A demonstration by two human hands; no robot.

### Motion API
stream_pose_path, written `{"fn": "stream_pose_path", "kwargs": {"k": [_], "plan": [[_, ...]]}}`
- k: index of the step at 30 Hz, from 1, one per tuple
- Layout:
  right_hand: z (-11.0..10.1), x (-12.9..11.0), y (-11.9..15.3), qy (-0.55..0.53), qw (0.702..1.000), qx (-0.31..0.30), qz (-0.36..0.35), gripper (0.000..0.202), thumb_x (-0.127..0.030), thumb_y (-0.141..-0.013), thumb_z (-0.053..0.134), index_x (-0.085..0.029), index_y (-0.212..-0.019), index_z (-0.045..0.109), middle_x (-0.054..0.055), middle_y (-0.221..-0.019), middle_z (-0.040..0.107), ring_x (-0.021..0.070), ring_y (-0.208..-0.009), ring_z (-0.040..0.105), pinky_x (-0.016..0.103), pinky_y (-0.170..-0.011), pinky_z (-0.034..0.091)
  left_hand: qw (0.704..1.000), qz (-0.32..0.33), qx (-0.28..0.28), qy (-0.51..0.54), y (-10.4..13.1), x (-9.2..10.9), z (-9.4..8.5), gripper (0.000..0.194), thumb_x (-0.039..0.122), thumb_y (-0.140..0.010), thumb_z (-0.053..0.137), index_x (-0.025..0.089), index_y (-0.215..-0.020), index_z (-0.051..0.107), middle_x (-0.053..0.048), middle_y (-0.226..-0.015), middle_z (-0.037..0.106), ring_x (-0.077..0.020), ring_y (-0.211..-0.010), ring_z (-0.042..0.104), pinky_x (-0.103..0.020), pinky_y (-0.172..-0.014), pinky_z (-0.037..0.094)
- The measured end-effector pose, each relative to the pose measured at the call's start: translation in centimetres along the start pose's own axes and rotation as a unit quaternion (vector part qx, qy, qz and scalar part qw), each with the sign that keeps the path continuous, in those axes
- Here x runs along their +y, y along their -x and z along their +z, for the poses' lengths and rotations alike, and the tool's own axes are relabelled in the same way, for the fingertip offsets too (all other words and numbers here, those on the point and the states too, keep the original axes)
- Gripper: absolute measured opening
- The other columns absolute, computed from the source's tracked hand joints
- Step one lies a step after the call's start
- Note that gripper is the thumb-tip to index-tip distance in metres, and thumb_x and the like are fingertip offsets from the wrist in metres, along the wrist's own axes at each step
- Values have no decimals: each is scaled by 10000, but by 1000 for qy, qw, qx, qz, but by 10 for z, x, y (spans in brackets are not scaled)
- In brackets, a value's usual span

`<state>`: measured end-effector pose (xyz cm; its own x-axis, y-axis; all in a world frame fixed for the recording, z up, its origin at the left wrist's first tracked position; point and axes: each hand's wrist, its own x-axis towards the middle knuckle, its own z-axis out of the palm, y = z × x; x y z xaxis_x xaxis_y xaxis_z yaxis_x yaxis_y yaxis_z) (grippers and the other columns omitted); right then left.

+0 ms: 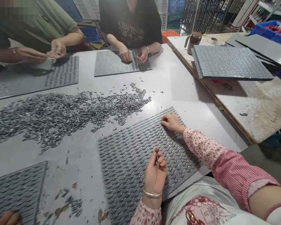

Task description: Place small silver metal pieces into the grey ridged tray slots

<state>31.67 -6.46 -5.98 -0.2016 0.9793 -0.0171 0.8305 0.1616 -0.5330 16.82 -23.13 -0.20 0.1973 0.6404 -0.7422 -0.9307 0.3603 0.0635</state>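
Note:
A grey ridged board (135, 162) lies in front of me, with rows of small bulging pieces set along its ridges. Over its middle, palm up, is my left hand (155, 175), its fingers curled round a few small grey pieces (157, 157) that partly show between thumb and fingers. My right hand (171, 121) rests at the board's far right part with its fingertips pinched together against the ridges; whatever they hold is hidden. Beyond the board spreads a large heap of small grey spindle-shaped pieces (67, 115).
Across the table (178, 81), two people work on similar boards (63, 73) (107, 65). Another person's fingers (8, 217) touch a board (18, 184) at lower left. On the side table, stacked boards (231, 62) overhang its edge near a mug (194, 40).

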Motion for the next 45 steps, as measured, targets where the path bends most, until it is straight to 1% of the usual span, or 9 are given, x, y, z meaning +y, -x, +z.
{"fn": "stream_pose_path", "kwargs": {"k": [4,10,18,30,32,35,38,41,45], "plan": [[5,-2,3,45,999,12,11,108,-270,-785,571,-178,-765,623,56,-850,608,218,-892,439,318,-773,305,1000,12,-6,-14,-3,-2,-3,234,111,-910,378,79,-996,593,-48,-772,566,-48,-545,502,-152,-463,455],[5,0,2,80,997,10,11,107,-272,-783,574,-186,-829,619,65,-889,592,230,-913,429,317,-774,314,997,46,29,-45,-7,-4,-7,209,88,-898,399,102,-832,596,-87,-942,621,-60,-649,571,-147,-518,487],[3,5,0,82,996,-14,-8,116,-315,-804,596,-223,-838,659,53,-904,587,227,-920,445,318,-779,322,995,79,22,-53,-6,-9,-5,153,87,-879,457,105,-826,599,-12,-731,570,-26,-533,498,-116,-463,444],[-8,-9,7,38,999,-1,-7,121,-282,-807,595,-188,-841,662,59,-897,611,218,-921,485,333,-811,360,995,78,47,-45,-9,-11,0,141,86,-880,458,97,-826,588,-22,-757,579,-20,-539,527,-102,-455,454],[-17,-19,23,-62,994,-61,-68,128,-275,-827,577,-174,-851,651,42,-881,623,178,-877,518,301,-801,387,995,78,46,-45,-9,-11,0,142,97,-880,465,102,-808,587,-18,-751,577,-20,-533,523,-102,-446,450],[-27,-34,51,-267,920,-218,-187,180,-322,-816,602,-153,-871,633,26,-853,632,132,-788,551,245,-728,430,995,78,41,-45,-11,-11,0,147,101,-880,468,108,-796,589,-9,-738,575,-18,-525,517,-102,-440,447],[-30,-42,68,-322,889,-242,-218,208,-351,-819,597,-144,-821,619,17,-782,615,120,-736,539,229,-684,432,996,71,34,-50,-10,-11,2,151,106,-883,463,108,-814,597,4,-691,563,-21,-498,506,-108,-432,449],[-29,-34,60,-293,923,-181,-172,206,-337,-849,556,-141,-817,609,15,-772,609,115,-720,534,224,-669,424,996,61,42,-45,-8,-10,5,172,113,-895,430,108,-881,602,-37,-758,608,-76,-627,601,-180,-561,542],[-26,-3,24,-75,996,-37,-28,176,-285,-865,523,-158,-800,627,14,-812,638,132,-797,537,247,-746,393,997,48,37,-47,-6,-8,8,263,27,-895,344,71,-995,584,-142,-994,631,-127,-867,642,-216,-725,561]]}}
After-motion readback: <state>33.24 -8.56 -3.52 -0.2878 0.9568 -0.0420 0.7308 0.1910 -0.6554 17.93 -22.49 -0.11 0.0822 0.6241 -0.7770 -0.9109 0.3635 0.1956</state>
